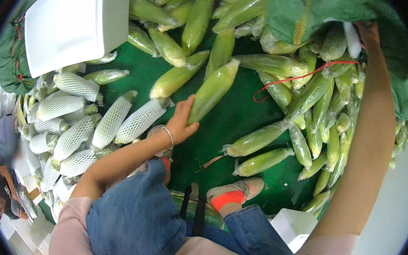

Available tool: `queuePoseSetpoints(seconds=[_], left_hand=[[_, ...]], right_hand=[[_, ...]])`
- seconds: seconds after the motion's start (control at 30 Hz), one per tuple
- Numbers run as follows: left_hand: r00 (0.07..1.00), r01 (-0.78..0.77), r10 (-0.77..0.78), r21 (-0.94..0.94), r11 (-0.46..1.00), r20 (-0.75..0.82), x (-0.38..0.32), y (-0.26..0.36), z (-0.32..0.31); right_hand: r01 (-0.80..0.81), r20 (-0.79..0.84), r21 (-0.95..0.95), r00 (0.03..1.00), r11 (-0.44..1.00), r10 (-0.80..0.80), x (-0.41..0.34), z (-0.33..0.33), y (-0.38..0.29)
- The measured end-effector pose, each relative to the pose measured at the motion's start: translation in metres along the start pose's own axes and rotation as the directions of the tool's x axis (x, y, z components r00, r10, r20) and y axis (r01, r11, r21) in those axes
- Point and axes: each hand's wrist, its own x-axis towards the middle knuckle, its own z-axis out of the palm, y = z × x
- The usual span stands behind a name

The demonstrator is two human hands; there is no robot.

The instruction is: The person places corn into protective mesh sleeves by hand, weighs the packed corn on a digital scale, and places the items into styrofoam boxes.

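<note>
My left hand [181,123] grips the lower end of a green ear of corn [213,91] in its husk. That ear points away from me, over a dark green ground cover [227,111]. At the upper right my right hand [369,32] is partly hidden at the mouth of a green woven sack [330,9]; its fingers cannot be made out. Just beside it are a white object [351,40] and plastic-wrapped corn ears [334,44]. A red string [299,77] runs from near that hand across the ears.
Corn ears in white foam nets [74,136] are heaped at the left, below a white foam box [67,21]. Loose wrapped ears [198,21] lie ahead. Another white box [294,223] stands by my foot [236,194]. A person [5,175] is at the far left.
</note>
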Motion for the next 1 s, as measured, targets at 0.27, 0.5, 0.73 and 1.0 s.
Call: queuePoseSetpoints(seconds=[0.27,0.5,0.73,1.0], left_hand=[[0.987,0.065,-0.071,0.045,0.997,0.143,0.006,0.0,0.001],[0.65,-0.72,0.759,0.282,0.634,-0.043,0.043,0.152,-0.057],[0.657,-0.718,0.685,-0.018,0.696,0.315,0.057,0.27,-0.055],[0.764,-0.213,0.309,-0.23,0.949,0.566,0.08,0.275,-0.024]], right_hand=[[-0.124,0.238,0.249,0.969,0.961,0.064,-0.105,-0.063,-0.153],[-0.296,0.437,0.827,0.873,0.478,-0.215,-0.345,-0.253,-0.23],[-0.031,0.189,0.872,0.942,0.488,-0.277,-0.359,-0.382,-0.228],[-0.203,0.049,0.819,0.957,0.538,0.286,-0.385,-0.307,-0.205]])
